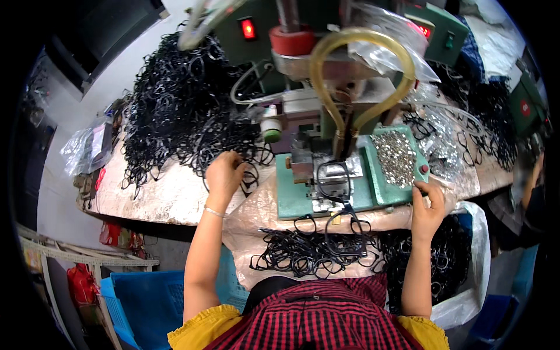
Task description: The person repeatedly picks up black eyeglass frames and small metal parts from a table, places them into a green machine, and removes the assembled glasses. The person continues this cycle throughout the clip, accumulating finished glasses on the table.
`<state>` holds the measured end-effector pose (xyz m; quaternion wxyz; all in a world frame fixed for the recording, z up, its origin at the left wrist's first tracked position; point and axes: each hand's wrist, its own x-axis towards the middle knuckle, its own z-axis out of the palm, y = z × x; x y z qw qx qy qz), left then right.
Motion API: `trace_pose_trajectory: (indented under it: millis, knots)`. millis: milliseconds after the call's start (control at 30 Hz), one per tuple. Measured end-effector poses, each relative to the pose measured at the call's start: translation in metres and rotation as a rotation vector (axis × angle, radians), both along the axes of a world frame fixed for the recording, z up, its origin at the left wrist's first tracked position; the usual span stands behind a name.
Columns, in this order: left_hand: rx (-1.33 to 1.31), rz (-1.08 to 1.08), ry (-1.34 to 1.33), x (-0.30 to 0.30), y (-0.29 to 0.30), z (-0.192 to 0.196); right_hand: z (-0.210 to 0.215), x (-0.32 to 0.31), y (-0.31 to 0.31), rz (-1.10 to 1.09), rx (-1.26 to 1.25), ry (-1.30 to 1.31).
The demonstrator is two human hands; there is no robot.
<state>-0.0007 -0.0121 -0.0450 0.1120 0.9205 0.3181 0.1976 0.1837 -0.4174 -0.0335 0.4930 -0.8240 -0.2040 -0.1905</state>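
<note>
My left hand [223, 177] is at the near right edge of a big heap of black eyeglass frames [175, 105]. Its fingers are curled at an eyeglass frame [251, 178]; the fingertips are partly hidden. Another black eyeglass frame [333, 195] rests in the metal fixture of a green bench press [291, 198], under its head. My right hand [429, 205] is at the near right corner of a green tray [373, 169] filled with small shiny metal parts [395, 156]. Thumb and forefinger come together just below a red button [424, 169]; whatever lies between them is too small to make out.
More eyeglass frames [315, 254] lie on the covered table edge before me, and others fill a white bag [481, 251] at the right. A yellowish hose [361, 35] loops over the press. A blue crate [146, 303] stands below left. Another person's arm [532, 181] shows far right.
</note>
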Motion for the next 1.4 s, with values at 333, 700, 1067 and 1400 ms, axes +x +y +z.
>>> trace_pose_trajectory:
  millis: [333,700,1067,1400]
  knots:
    - [-0.594,-0.078,-0.796,-0.002,-0.019,0.047,0.077,-0.007,0.107,0.57,0.264,0.064]
    - [-0.637,-0.798,-1.224,-0.003,-0.109,0.131,0.074,-0.019,0.121,0.627,0.561,0.475]
    - [-0.119,-0.817,-0.779,0.003,-0.131,0.127,0.074,-0.019,0.068,0.418,0.03,0.094]
    - [0.179,-1.043,-0.48,0.029,-0.147,0.104,-0.002,0.054,0.047,0.017,-0.21,0.09]
